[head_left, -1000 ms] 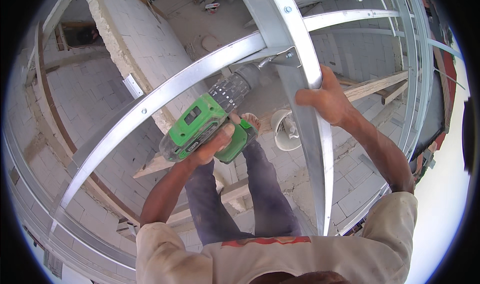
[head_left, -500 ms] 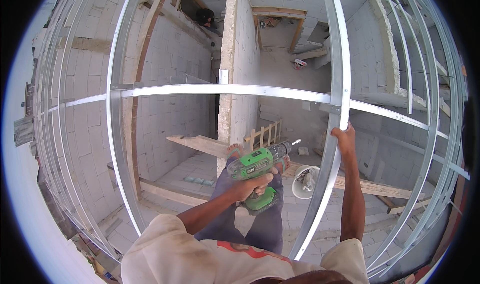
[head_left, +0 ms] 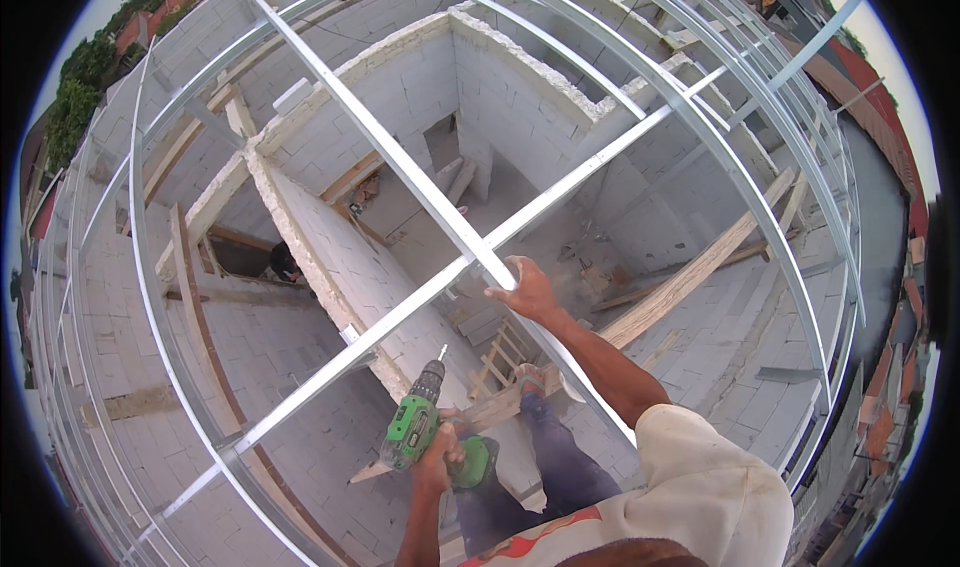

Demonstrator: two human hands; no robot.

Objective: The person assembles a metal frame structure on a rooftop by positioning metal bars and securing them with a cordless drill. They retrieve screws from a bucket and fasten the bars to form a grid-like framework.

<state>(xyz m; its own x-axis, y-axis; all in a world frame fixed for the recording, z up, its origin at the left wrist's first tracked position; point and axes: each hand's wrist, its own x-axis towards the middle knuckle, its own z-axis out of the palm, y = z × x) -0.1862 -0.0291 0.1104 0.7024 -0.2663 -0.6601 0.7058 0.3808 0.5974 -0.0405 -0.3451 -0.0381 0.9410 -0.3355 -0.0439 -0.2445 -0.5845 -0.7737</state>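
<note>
My left hand point(head_left: 437, 459) is wrapped round the handle of a green and black cordless drill point(head_left: 408, 429), held over my left leg. A silver bit point(head_left: 443, 352) sticks out of its chuck, pointing up and away, touching nothing. My right hand point(head_left: 528, 292) grips a long silver metal roof channel point(head_left: 370, 132), just on the near side of where it meets a crossing metal batten point(head_left: 415, 302). Part of that channel is hidden behind my right hand and forearm. The drill is below and left of this joint, apart from it.
My feet point(head_left: 530, 377) are on a wooden plank point(head_left: 690, 277) running between block walls. A rough-topped block wall point(head_left: 320, 257) stands ahead, with rooms below on both sides. More metal channels point(head_left: 150, 267) curve around me. Another person point(head_left: 284, 263) is down at the left.
The view has swung round, so the metal frame now runs diagonally. The drill now sits farther left and lower in the picture. My right hand still holds the channel near the crossing.
</note>
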